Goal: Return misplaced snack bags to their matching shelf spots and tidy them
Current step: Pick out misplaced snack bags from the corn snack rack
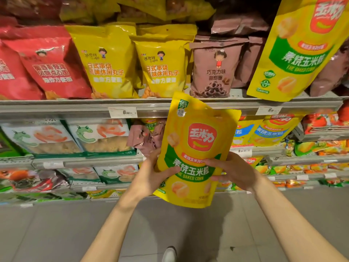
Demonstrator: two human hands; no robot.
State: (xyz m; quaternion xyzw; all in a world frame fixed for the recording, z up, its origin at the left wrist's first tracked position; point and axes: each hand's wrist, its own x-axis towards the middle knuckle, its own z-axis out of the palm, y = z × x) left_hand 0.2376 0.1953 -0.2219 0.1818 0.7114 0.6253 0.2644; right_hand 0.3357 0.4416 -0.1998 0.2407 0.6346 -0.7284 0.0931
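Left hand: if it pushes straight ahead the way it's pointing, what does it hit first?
Probably the brown snack bags slumped on the shelf just beyond the left hand, behind the baked corn bag it grips. Depth is unclear from one view.

A yellow baked corn bag [196, 148] is held upright in front of the shelves, gripped at its lower part by the left hand [151, 173] and the right hand [234, 171], thumbs laid across its front. A second, matching baked corn bag [300, 48] is seen tilted at the upper right, overlapping brown chocolate ring bags [213, 70]. Yellow snack bags [111, 61] and red bags [51, 67] are lined up on the upper shelf [75, 105].
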